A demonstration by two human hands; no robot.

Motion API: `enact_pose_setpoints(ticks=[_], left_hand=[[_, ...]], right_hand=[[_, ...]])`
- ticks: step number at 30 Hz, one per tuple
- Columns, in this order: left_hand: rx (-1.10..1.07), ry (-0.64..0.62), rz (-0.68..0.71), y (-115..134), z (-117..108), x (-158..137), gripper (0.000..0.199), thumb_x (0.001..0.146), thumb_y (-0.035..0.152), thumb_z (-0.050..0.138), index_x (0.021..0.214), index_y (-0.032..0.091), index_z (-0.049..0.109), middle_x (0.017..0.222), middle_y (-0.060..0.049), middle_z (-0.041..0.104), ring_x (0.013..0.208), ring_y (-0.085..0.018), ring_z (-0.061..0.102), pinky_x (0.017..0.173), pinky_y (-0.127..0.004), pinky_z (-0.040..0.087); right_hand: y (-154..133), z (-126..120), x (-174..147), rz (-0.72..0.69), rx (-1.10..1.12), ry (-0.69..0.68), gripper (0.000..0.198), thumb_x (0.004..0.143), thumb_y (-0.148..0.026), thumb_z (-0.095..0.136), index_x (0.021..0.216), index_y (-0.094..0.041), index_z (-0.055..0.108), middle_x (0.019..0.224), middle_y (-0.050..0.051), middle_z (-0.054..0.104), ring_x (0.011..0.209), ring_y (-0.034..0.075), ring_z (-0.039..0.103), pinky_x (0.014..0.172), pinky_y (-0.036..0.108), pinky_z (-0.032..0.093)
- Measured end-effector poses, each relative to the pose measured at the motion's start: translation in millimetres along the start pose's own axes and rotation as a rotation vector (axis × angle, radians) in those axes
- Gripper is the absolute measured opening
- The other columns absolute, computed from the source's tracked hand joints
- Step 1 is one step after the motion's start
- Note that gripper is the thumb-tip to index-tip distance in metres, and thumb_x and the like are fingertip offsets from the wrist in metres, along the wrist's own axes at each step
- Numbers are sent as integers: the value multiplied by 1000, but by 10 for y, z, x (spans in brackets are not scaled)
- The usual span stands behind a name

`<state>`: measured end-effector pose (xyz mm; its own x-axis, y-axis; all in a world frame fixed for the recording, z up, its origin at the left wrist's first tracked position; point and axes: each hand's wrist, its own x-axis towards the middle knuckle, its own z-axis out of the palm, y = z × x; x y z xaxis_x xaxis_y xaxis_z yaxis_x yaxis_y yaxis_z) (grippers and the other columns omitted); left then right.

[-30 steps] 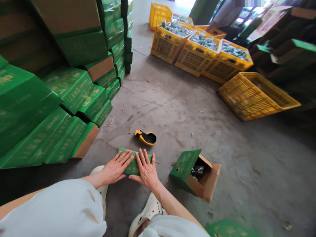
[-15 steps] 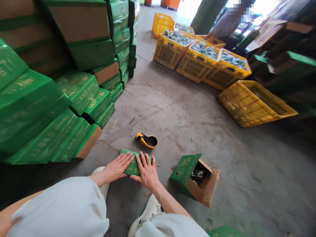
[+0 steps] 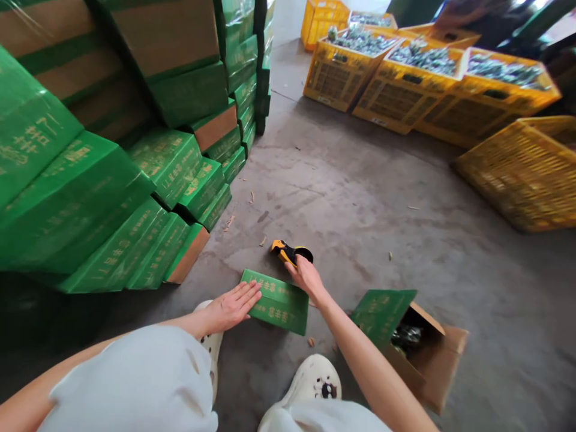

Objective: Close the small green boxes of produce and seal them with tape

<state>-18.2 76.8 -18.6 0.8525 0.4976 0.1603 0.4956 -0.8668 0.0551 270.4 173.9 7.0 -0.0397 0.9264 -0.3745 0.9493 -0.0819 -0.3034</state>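
Note:
A closed green cardboard box (image 3: 281, 305) with gold lettering stands on the floor between my feet. My left hand (image 3: 236, 305) lies flat on the left part of its top, fingers stretched out. Just beyond the box, an orange and black tape dispenser (image 3: 288, 251) lies on the floor. My right hand (image 3: 306, 277) is at the near side of the dispenser, fingers extended and overlapping its round end; a firm hold does not show. To the right, an open green and brown box (image 3: 382, 318) has dark, shiny plastic-wrapped contents (image 3: 407, 337).
Green boxes (image 3: 112, 240) are stacked high on the left. Yellow crates (image 3: 387, 99) filled with small wrapped items stand at the back, and another yellow crate (image 3: 517, 174) sits tilted at right. A person is partly visible behind them. Scraps litter the concrete floor (image 3: 351, 204).
My right hand has left the green box's top and moved forward to the tape dispenser. My left hand stays on the box. The view has shifted, so things appear further right.

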Motion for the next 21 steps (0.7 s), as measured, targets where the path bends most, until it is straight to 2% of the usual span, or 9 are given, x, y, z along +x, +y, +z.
enact_pose_setpoints(ticks=[3,6,10,13,15,17,19,21], left_hand=[[-4,-34,4,-13,-40,17,75,97,32,67,159,3,35,167,-24,24,159,-35,20,128,-50,31],[-5,-53,10,-16,-57,32,76,97,32,66,160,3,34,167,-24,25,158,-35,21,128,-50,31],[2,-65,11,-21,-73,54,75,97,32,66,159,4,35,168,-22,25,158,-34,23,127,-48,33],[-20,-52,-1,-25,-71,60,73,98,30,64,159,4,36,168,-21,27,158,-33,24,128,-46,32],[-54,-41,-5,-30,-54,50,71,98,29,63,160,6,35,168,-20,28,158,-32,24,128,-47,32],[-98,-27,-9,-39,-27,30,71,98,27,62,160,7,34,168,-19,31,158,-31,27,128,-47,33],[-149,-12,-20,-48,6,10,69,98,24,61,160,8,34,165,-19,38,155,-31,34,126,-47,35],[-207,5,-30,-53,41,0,63,99,21,58,158,11,39,156,-19,53,149,-30,47,125,-48,38]], right_hand=[[57,49,245,51,-143,-38,44,101,-47,60,120,-7,66,120,23,73,114,32,68,94,36,47],[42,154,370,106,-221,8,45,101,-47,59,119,-6,63,115,25,72,114,34,67,95,40,43],[33,156,433,101,-219,13,31,102,-31,57,119,-5,60,111,24,73,108,30,69,93,35,41],[46,-62,326,75,-222,19,28,105,-33,50,117,-10,61,105,18,75,100,24,71,89,31,42],[22,-315,149,76,-177,48,35,106,-46,46,111,-15,63,101,13,76,91,22,70,77,29,42],[-54,-603,-96,35,-30,31,48,103,-61,44,95,-18,66,87,8,73,77,19,65,64,27,37],[-187,-842,-367,-50,174,-111,59,96,-71,46,79,-18,65,70,2,64,64,15,55,55,26,31],[-354,-954,-607,-121,316,-296,63,90,-76,51,72,-17,63,63,-1,55,58,12,46,51,25,26]])
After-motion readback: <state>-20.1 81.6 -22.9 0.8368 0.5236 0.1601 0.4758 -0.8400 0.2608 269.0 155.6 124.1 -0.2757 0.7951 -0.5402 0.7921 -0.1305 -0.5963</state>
